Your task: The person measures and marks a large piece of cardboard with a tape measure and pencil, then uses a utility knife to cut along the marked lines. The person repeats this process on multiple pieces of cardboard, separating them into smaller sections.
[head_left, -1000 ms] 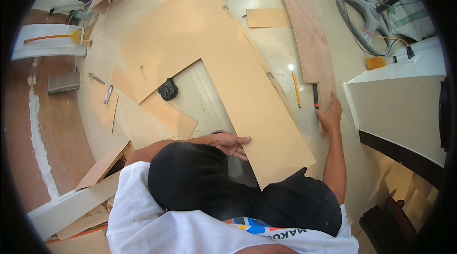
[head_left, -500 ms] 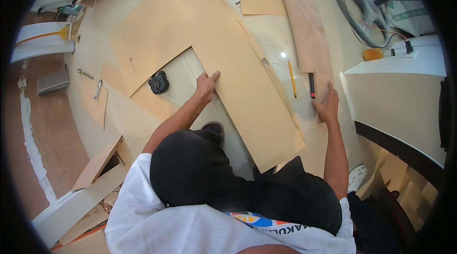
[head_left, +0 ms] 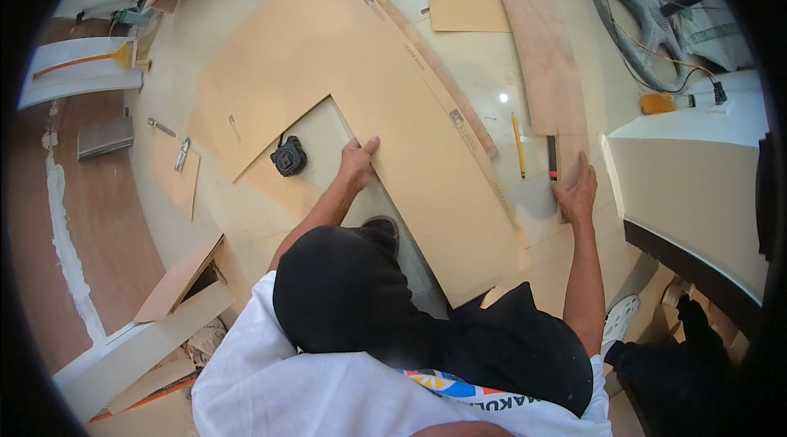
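My left hand (head_left: 357, 160) grips the inner edge of a large L-shaped tan board (head_left: 410, 175), whose notch frames a black tape measure (head_left: 288, 156) on the floor. Under the board's upper right edge a pinkish board shows. My right hand (head_left: 579, 188) is closed round the near end of a long pinkish plywood strip (head_left: 537, 52), next to a black tool with a red band (head_left: 552, 157) at that strip's stepped edge. A yellow pencil (head_left: 518, 144) lies between the two boards. My dark-clad knee and a shoe show below the left hand.
A co-worker's white clog (head_left: 621, 316) and dark trouser leg are at lower right. A white base (head_left: 680, 183) borders the right, below a grey ring-shaped tool (head_left: 635, 19) with cords. Board offcuts (head_left: 176, 281), small metal tools (head_left: 182, 155) and a brown panel (head_left: 94, 216) are at left.
My left hand has moved up along the large board's edge. The pinkish board beneath shows more. A co-worker's clog and leg have come into view at lower right.
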Demonstrator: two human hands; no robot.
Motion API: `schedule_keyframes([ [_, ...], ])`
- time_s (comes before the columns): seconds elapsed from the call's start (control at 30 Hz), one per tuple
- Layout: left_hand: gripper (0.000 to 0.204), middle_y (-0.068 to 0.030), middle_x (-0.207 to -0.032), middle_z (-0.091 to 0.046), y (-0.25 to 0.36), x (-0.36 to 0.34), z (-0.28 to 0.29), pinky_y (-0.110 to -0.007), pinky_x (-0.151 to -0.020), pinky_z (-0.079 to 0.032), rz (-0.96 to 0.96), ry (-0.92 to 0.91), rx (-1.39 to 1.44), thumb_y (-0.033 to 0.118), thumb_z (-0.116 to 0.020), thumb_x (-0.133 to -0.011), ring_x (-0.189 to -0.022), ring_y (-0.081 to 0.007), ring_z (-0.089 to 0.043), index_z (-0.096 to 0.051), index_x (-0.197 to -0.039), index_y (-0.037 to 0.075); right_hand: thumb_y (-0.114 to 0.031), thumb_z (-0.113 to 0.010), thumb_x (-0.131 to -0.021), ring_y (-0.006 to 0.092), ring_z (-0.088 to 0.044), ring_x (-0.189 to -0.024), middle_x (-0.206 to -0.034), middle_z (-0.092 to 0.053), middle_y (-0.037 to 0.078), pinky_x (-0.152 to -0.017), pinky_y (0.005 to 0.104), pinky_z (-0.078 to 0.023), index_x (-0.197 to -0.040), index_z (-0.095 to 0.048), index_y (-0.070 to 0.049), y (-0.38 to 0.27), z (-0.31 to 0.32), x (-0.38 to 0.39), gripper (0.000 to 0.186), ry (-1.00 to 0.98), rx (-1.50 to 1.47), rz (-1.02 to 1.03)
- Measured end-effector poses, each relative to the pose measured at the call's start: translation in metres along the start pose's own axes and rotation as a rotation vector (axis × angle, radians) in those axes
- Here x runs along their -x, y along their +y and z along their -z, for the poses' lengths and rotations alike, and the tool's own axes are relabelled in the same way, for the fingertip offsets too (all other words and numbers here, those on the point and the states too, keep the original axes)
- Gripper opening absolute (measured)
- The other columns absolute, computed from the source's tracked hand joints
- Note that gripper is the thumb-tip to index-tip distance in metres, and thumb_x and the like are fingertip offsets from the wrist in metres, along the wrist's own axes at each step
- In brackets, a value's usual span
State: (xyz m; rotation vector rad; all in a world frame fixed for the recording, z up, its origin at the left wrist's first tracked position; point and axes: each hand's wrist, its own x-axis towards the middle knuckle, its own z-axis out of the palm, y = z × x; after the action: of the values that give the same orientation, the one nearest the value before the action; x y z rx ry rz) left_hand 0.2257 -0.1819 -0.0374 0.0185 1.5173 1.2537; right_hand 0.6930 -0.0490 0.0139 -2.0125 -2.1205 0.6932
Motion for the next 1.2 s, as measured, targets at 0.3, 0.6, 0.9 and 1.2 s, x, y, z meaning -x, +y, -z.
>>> schedule_keyframes([
  [0.3, 0.035, -0.0160, -0.130, -0.062, -0.003, -0.009, -0.008, -0.042, -0.098, -0.054, -0.034, -0.004, 0.049, 0.016, -0.052, -0.105, -0.114, -0.0280, -0.064, -0.047, -0.134, -0.004, -0.016, -0.077, -0.066, 0.0438, -0.046, -0.126, -0.134, -0.048, 0.026, -0.109, 0.0505, -0.038, -0.153, -0.032, -0.007, 0.005, 0.005, -0.005, 0.099, 0.047, -0.076, 0.077],
  [0.6, 0.044, -0.0158, -0.113, -0.069, 0.029, 0.013, 0.004, -0.040, -0.085, -0.057, 0.130, -0.071, -0.317, 0.032, -0.063, -0.099, -0.096, -0.0255, -0.070, -0.058, -0.122, -0.005, -0.017, -0.081, -0.068, 0.0437, -0.049, -0.126, -0.135, -0.050, 0.027, -0.107, 0.0486, -0.041, -0.149, -0.038, -0.003, -0.015, 0.009, -0.001, 0.093, 0.029, -0.024, -0.006],
  [0.9, 0.068, -0.0217, -0.124, -0.065, 0.081, 0.019, 0.111, -0.050, -0.097, -0.049, -0.584, 0.537, -1.314, 0.049, -0.075, -0.082, -0.114, -0.0377, -0.062, -0.062, -0.130, 0.003, -0.018, -0.081, -0.070, 0.0329, -0.048, -0.135, -0.143, -0.052, 0.023, -0.116, 0.0423, -0.034, -0.146, -0.047, -0.001, -0.010, 0.044, -0.003, 0.086, 0.040, -0.372, 0.045],
  [1.2, 0.069, -0.0240, -0.150, -0.039, 0.068, 0.010, 0.141, -0.052, -0.109, -0.039, -0.522, 0.541, -1.431, 0.039, -0.076, -0.081, -0.137, -0.0418, -0.040, -0.053, -0.138, 0.007, -0.006, -0.077, -0.072, 0.0273, -0.055, -0.129, -0.137, -0.058, 0.020, -0.112, 0.0385, -0.040, -0.141, -0.054, -0.002, -0.085, 0.104, 0.026, 0.072, -0.029, -0.541, 0.044],
])
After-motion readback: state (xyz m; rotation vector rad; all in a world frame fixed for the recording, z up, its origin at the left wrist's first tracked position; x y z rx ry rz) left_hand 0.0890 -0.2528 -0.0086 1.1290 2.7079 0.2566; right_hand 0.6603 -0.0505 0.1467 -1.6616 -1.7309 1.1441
